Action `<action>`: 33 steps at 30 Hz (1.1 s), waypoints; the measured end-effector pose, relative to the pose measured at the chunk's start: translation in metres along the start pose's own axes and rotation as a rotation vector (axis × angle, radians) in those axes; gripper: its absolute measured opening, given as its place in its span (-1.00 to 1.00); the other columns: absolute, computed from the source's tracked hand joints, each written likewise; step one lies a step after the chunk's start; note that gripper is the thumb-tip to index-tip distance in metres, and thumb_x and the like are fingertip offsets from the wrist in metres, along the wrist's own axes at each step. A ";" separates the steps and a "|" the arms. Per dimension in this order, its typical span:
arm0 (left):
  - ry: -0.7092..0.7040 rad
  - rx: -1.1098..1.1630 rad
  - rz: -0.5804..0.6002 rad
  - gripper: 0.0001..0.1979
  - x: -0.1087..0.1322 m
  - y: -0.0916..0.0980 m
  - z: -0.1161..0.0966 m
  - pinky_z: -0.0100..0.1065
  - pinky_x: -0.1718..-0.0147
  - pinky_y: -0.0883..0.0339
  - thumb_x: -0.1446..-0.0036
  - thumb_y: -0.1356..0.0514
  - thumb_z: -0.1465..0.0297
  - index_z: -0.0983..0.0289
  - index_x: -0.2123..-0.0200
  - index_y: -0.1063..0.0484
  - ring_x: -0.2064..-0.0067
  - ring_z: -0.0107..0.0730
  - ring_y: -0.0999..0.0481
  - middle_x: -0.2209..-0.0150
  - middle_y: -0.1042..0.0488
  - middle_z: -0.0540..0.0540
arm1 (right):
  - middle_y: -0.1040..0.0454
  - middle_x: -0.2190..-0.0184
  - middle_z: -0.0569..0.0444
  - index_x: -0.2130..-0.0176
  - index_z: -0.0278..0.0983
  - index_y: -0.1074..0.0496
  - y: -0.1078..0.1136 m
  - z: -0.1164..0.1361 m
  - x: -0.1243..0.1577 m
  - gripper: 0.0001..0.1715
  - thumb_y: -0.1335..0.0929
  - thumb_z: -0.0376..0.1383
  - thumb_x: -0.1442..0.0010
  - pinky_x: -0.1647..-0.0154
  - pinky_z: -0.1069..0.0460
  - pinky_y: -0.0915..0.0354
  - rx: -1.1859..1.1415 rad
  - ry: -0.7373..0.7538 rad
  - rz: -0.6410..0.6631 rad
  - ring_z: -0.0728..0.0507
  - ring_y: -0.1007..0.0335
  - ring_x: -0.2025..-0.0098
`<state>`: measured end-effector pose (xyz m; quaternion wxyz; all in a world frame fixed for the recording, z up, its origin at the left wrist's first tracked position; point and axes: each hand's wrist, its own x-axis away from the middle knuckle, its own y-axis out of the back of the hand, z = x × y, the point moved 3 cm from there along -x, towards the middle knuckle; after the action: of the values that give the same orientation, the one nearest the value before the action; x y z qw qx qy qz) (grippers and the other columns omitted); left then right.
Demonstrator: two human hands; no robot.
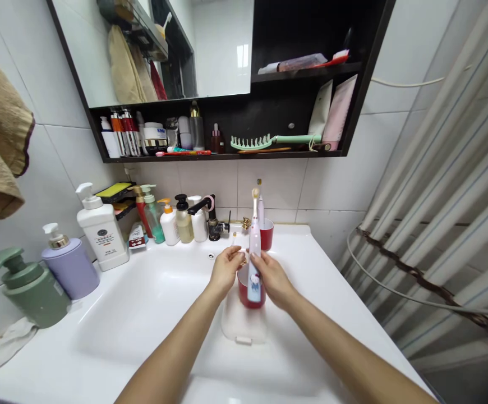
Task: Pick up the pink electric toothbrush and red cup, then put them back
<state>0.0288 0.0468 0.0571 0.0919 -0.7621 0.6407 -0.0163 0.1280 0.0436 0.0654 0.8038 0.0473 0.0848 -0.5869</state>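
Upright in my right hand is a pale pink electric toothbrush with a cartoon print on its handle, its head pointing up. My left hand is just left of it, fingers pinched together; a small thin piece with a brownish tip shows above the fingers, and I cannot make out whether they hold it. Behind the handle and partly hidden by it is a red cup, over a translucent white plastic case in the basin. Farther back, a second electric toothbrush stands in another red cup.
A black faucet rises behind the white sink. Several pump bottles, including a white one and a purple one, line the left side. Overhead hangs a dark mirror cabinet holding a green hairbrush. White folded panels stand at right.
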 end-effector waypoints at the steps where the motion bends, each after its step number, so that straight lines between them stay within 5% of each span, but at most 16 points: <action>1: -0.045 -0.134 -0.014 -0.84 0.001 0.003 0.005 -0.39 0.36 -0.19 0.20 -0.10 0.46 0.32 0.42 -0.30 0.39 -0.45 -0.33 0.44 -0.36 0.07 | -0.20 0.61 0.20 0.36 -0.31 -0.16 0.004 0.003 -0.010 -0.73 -0.18 -0.16 0.06 0.53 0.13 -0.12 0.008 0.022 -0.033 0.07 -0.11 0.59; 7: -0.305 -0.902 0.162 -0.80 0.016 0.001 0.036 -0.35 0.25 -0.10 0.27 -0.09 0.54 0.26 0.45 -0.33 0.25 -0.34 -0.24 0.36 -0.34 0.08 | -0.28 0.50 0.14 0.23 -0.29 -0.11 0.016 -0.017 -0.043 -0.63 -0.20 -0.24 0.10 0.47 0.12 -0.15 0.138 0.053 -0.138 0.03 -0.18 0.50; 11: -0.324 -1.148 0.296 -0.84 0.018 -0.009 0.045 -0.37 0.30 -0.11 0.21 -0.03 0.55 0.30 0.47 -0.32 0.24 -0.34 -0.20 0.38 -0.31 0.08 | -0.32 0.56 0.09 0.41 -0.32 -0.26 0.021 -0.042 -0.042 -0.75 -0.21 -0.22 0.13 0.46 0.08 -0.15 0.294 0.023 -0.141 -0.03 -0.22 0.50; 20: -0.437 -1.191 0.416 -0.90 0.023 -0.027 0.034 -0.41 0.33 -0.14 0.18 -0.02 0.54 0.29 0.50 -0.27 0.28 -0.39 -0.20 0.39 -0.28 0.05 | -0.35 0.58 0.05 0.51 -0.36 -0.35 0.046 -0.049 -0.026 -0.66 -0.19 -0.14 0.12 0.53 0.10 -0.12 0.519 -0.002 -0.163 -0.04 -0.22 0.54; 27: -0.690 -1.106 0.470 -0.93 -0.001 -0.086 0.007 -0.39 0.33 -0.15 0.18 -0.05 0.53 0.31 0.52 -0.27 0.30 -0.40 -0.22 0.40 -0.28 0.06 | -0.32 0.66 0.11 0.51 -0.37 -0.33 0.108 -0.009 -0.038 -0.57 -0.14 -0.08 0.08 0.64 0.14 -0.06 0.601 0.004 -0.256 0.02 -0.16 0.63; 33: -0.733 -1.093 0.488 -0.93 -0.050 -0.132 0.006 -0.37 0.33 -0.17 0.18 -0.05 0.55 0.32 0.52 -0.28 0.29 -0.37 -0.23 0.39 -0.28 0.08 | -0.33 0.63 0.14 0.49 -0.38 -0.33 0.153 0.003 -0.075 -0.63 -0.16 -0.14 0.01 0.58 0.13 -0.11 0.690 -0.038 -0.327 0.03 -0.21 0.58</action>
<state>0.1495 0.1176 0.0768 -0.0930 -0.4899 0.6375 0.5873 0.2518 0.1596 0.0794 0.6379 0.2901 -0.1262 -0.7021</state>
